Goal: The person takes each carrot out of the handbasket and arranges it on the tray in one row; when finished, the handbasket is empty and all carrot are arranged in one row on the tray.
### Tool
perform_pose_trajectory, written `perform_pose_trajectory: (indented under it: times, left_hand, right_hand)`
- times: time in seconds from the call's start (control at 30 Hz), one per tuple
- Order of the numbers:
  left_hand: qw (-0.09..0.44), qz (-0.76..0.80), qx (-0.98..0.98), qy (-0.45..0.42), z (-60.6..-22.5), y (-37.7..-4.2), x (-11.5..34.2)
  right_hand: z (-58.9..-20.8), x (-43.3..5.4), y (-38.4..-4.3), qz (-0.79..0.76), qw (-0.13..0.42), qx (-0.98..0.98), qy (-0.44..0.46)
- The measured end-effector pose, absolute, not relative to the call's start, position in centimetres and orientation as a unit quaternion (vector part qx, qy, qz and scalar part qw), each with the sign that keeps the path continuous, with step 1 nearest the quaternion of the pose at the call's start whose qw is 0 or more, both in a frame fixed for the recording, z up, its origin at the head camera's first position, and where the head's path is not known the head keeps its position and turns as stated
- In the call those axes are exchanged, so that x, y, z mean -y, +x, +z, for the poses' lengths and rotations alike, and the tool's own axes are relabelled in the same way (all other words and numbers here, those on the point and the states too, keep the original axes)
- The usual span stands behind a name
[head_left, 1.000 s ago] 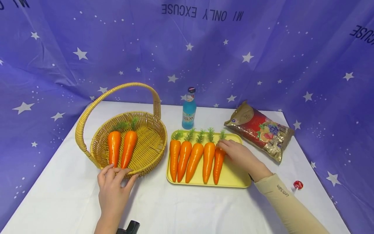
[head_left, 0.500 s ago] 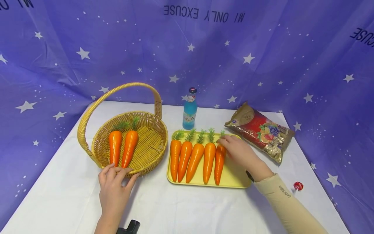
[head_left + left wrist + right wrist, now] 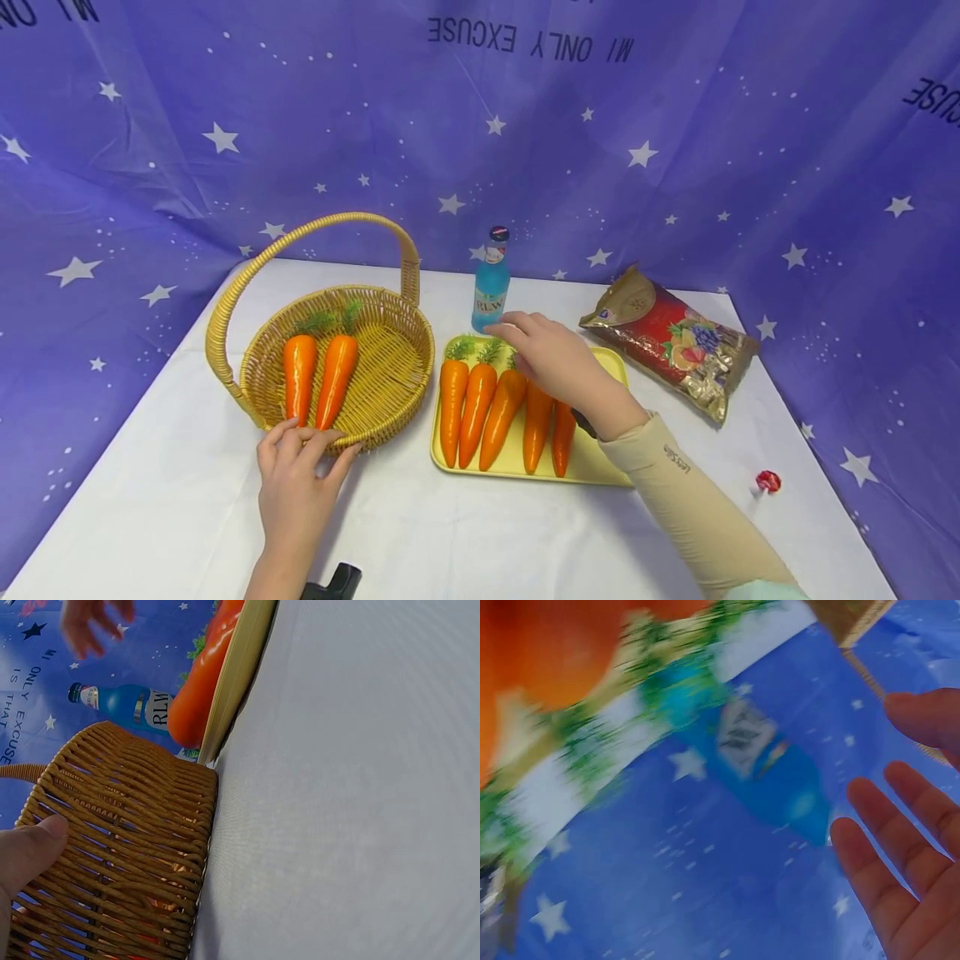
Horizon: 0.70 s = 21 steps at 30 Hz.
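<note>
My left hand (image 3: 295,492) grips the near rim of the wicker basket (image 3: 390,421), its thumb on the outer wall in the left wrist view. Two orange carrots, a left one (image 3: 299,375) and a right one (image 3: 337,379), lie side by side inside it. My right hand (image 3: 558,362) is in the air above the yellow tray (image 3: 600,467), fingers extended and holding nothing. Several carrots with green tops lie in a row on that tray, among them a leftmost one (image 3: 452,408) and a middle one (image 3: 501,421). The hand hides the tops of the rightmost ones.
A blue bottle (image 3: 491,292) stands behind the tray. At the back right lies a red and gold snack bag (image 3: 671,342). A red lollipop (image 3: 768,481) rests near the right edge of the white-covered table (image 3: 450,542). Starry purple cloth hangs behind.
My right hand has left the rightmost carrot on the tray, rising and moving left toward the bottle. My left hand stays on the basket rim.
</note>
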<state>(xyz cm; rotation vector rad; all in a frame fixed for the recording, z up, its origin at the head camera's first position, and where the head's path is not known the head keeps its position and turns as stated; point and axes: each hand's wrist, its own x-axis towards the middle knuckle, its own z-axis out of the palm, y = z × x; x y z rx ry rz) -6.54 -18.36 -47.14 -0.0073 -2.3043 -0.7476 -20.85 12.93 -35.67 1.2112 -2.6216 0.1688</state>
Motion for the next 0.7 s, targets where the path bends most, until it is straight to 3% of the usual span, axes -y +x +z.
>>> perform_pose_trajectory:
  times: [0.7]
  left_hand:
    - [0.355, -0.284, 0.891, -0.008, -47.1, -6.4, 18.4]
  right_hand:
    - [-34.6, 1.0, -22.9, 0.031, 0.082, 0.863, 0.498]
